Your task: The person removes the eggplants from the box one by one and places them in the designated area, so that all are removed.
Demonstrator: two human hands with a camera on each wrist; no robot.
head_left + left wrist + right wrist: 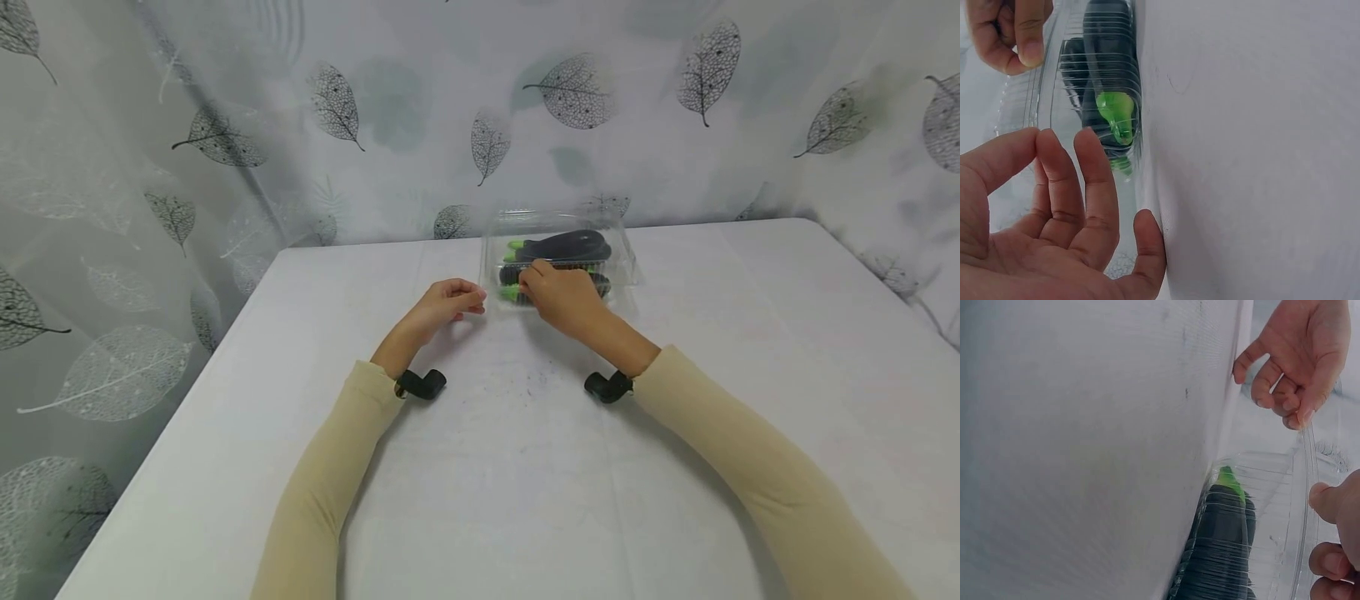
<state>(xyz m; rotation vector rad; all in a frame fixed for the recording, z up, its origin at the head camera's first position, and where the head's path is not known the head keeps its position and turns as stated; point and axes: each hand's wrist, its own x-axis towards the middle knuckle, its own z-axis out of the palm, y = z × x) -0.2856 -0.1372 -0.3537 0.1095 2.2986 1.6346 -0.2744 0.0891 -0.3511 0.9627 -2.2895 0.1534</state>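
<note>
A clear plastic container (628, 265) stands at the far middle of the table, with several dark eggplants (567, 245) with green stems lying in it. At its front left corner, my left hand (442, 307) pinches the rim between thumb and index finger, while its other fingers spread loosely. My right hand (562, 298) grips the front rim (1305, 537) near the middle, thumb against curled fingers. Ribbed clear wall (1107, 56) shows the eggplants through it in the left wrist view. Whether a lid covers the top, I cannot tell.
A white cloth (510, 483) covers the table. Behind and to the left hangs a leaf-patterned curtain (420, 108), close to the table's back edge. Black wrist-worn devices (423, 384) sit on both wrists.
</note>
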